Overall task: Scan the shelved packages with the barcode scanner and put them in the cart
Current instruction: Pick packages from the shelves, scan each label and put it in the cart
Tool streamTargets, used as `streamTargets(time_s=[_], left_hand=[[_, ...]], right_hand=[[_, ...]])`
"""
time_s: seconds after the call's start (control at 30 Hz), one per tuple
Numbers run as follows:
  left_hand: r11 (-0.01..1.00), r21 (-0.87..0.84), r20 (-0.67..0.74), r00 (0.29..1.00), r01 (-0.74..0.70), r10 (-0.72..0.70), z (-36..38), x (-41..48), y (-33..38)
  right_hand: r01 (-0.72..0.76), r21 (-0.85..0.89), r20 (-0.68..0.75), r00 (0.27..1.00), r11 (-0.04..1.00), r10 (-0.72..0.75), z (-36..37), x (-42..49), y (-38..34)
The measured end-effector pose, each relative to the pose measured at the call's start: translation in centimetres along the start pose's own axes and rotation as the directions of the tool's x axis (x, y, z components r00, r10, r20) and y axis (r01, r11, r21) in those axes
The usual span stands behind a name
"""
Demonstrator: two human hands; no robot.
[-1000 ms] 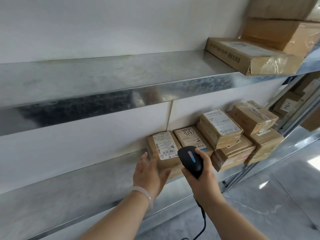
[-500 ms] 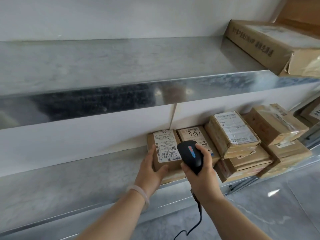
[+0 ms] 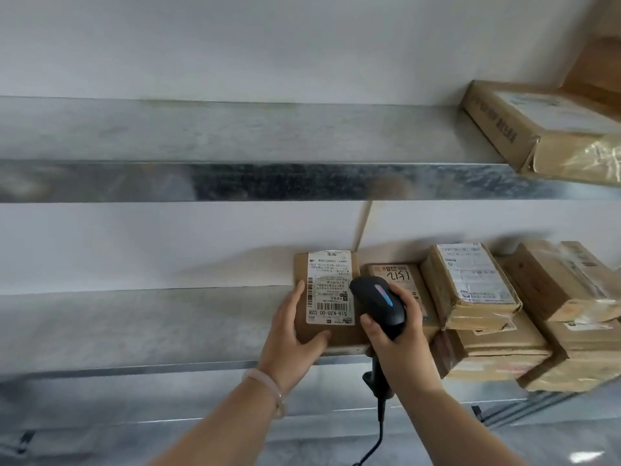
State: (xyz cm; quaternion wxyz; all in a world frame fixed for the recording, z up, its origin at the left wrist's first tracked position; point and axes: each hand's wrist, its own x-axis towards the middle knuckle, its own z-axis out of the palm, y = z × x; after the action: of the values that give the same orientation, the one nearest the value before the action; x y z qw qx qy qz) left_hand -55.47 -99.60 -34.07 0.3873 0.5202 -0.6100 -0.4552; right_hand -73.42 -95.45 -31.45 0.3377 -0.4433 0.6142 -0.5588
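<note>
The left hand (image 3: 289, 332), a second ago open with its fingers spread just short of the labelled package (image 3: 329, 287), now clasps the package's left edge, thumb across the near corner. The right hand (image 3: 400, 338) has carried the barcode scanner (image 3: 379, 304) forward, and its head now overlaps the label's right edge.

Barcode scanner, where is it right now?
Head view, just right of centre: the barcode scanner is gripped in the right hand at the lower shelf, beside the labelled package that the left hand holds.
</note>
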Motion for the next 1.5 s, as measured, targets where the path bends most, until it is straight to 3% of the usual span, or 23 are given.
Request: streamTargets(time_s=[0.3,0.67,1.13,1.5], left_hand=[[0.998,0.031,-0.238,0.969,-0.063,0.068,-5.1,-5.3,0.9],[0.987,0.121,-0.525,0.837,-0.107,0.155,-12.6,-11.7,1.6],[0.994,0.1,-0.657,0.747,-0.042,0.098,-27.0,-21.8,-0.2],[1.0,0.007,-0.745,0.666,-0.021,0.019,-36.1,-29.2,-2.9]], right_hand=[[0.118,0.117,0.201,0.969,0.986,-0.14,3.9,-2.6,-2.8],[0.152,0.254,0.407,0.879,0.955,-0.248,11.0,-7.5,-6.8],[0.081,0.3,0.547,0.801,0.95,-0.241,23.7,-18.4,-11.2],[0.185,0.259,0.628,0.713,0.948,-0.311,30.7,-26.4,-14.4]])
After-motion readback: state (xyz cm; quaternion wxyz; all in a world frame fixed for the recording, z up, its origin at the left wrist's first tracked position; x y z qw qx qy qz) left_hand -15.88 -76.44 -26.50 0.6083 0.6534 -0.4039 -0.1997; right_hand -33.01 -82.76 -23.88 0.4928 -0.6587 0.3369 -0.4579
